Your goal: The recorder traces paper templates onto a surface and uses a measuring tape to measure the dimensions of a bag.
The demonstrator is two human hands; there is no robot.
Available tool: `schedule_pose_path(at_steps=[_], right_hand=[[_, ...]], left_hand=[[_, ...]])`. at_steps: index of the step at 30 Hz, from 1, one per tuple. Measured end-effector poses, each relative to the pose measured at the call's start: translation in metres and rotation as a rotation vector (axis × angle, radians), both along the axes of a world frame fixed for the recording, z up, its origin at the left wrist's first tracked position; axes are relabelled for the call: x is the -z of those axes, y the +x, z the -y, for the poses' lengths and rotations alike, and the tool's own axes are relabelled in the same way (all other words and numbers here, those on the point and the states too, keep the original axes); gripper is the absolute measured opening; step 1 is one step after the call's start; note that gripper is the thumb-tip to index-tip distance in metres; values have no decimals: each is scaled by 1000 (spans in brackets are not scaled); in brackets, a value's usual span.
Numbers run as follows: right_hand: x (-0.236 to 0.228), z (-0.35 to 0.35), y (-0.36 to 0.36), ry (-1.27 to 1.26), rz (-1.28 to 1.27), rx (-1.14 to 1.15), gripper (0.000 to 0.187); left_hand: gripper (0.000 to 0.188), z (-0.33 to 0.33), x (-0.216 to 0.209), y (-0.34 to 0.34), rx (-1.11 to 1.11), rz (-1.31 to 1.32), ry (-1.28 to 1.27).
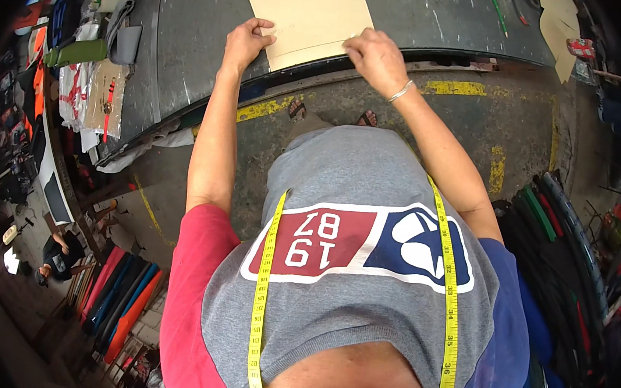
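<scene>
A tan sheet of card or stiff paper [313, 9] lies on the dark table, its near corner close to the table's front edge. A thin line runs across it near its lower edge. My left hand [243, 46] rests at the sheet's left edge, thumb and forefinger apart and touching its surface; the other fingers are partly hidden. At the lower right corner, my right hand [376, 58] has its fingers pinched together over the sheet. Something small may be in that pinch, but I cannot make it out. A yellow tape measure [451, 310] hangs round my neck.
The dark worktable [199, 29] curves across the front. A green pencil-like stick [498, 12] lies at its right, near another tan piece [559, 31]. A green roll [76, 53] is at the left. Fabric rolls [554, 237] stand at the right. A person [61, 253] is at the far left.
</scene>
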State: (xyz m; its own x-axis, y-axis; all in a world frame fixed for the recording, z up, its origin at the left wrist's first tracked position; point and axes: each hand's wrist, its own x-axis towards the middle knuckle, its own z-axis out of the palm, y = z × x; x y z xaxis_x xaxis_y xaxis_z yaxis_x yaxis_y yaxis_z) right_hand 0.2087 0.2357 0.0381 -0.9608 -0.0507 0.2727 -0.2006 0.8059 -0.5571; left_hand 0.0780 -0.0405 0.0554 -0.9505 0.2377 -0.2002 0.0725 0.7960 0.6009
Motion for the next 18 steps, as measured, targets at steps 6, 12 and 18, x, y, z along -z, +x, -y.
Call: schedule_pose_path(at_steps=[6,12,18], right_hand=[[-15,9,-2,269,83,-30,13],[-19,12,-3,380,160,-88,20],[-16,5,0,364,15,-65,13]], left_hand=[[34,-36,-7,34,125,-469,-485],[18,-82,-10,119,281,-278,-27],[20,-96,-12,136,255,-279,-13]])
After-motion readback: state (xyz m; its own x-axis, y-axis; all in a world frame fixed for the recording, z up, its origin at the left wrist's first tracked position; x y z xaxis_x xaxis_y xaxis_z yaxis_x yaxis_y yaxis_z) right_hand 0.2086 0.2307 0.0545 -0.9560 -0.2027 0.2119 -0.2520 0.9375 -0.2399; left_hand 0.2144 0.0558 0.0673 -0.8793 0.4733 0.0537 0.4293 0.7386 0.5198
